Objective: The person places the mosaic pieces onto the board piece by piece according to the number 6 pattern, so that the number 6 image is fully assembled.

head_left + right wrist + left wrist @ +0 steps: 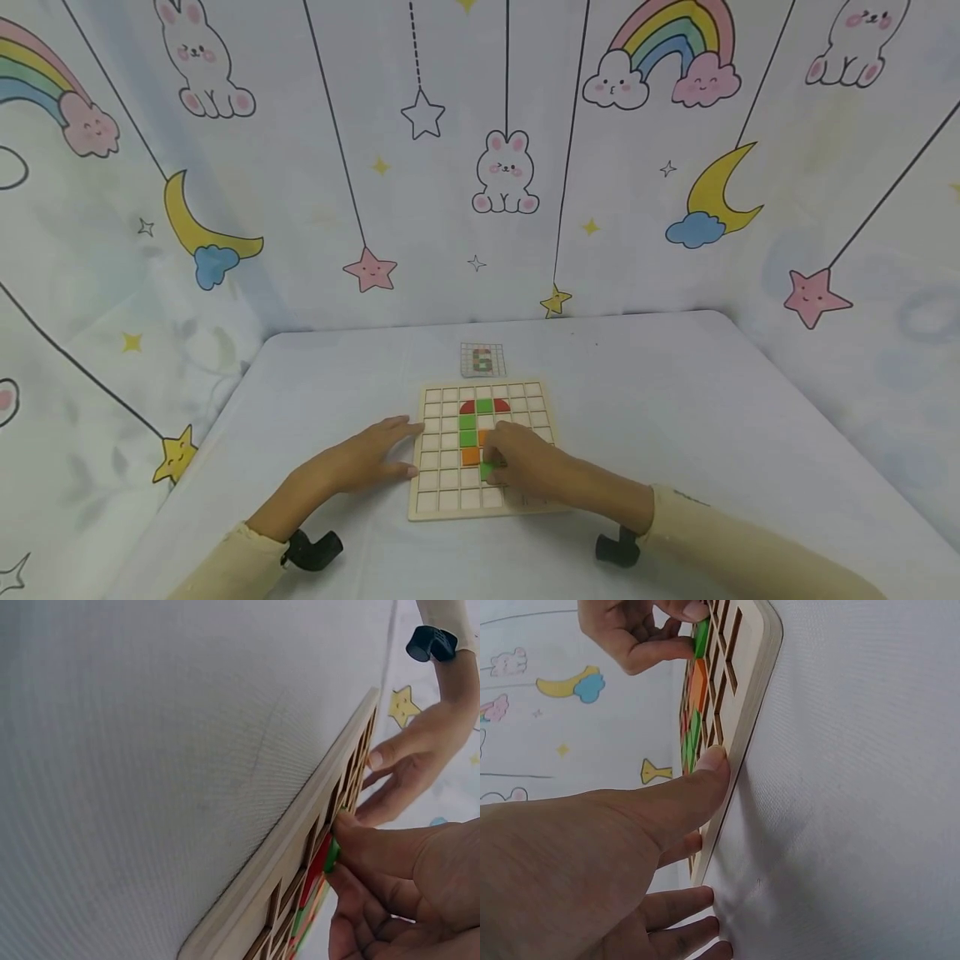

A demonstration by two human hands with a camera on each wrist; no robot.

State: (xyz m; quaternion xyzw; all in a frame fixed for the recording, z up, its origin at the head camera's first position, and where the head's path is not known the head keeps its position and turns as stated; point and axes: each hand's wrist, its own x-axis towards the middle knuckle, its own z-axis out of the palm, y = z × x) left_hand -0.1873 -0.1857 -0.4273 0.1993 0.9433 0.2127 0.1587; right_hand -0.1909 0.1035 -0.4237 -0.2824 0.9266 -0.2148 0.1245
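Observation:
A wooden grid board (pixel 427 501) lies on the table, with coloured tiles set in its cells. Along the top, a green tile (pixel 484 406) sits between two red rounded tiles, one of them a red tile (pixel 502 406) at right. Below are more green tiles and an orange tile (pixel 470 457). My right hand (pixel 528 462) pinches a green tile (pixel 701 636) between thumb and forefinger at the lower part of the pattern, hiding cells beneath it. My left hand (pixel 367 458) rests at the board's left edge, thumb touching the rim, fingers extended.
A small gridded card (pixel 482 360) with a coloured figure like a 6 lies behind the board. White cloth (pixel 337 367) covers the table. A curtain (pixel 450 225) printed with rabbits, stars and moons surrounds it. Each wrist wears a black camera (pixel 315 551).

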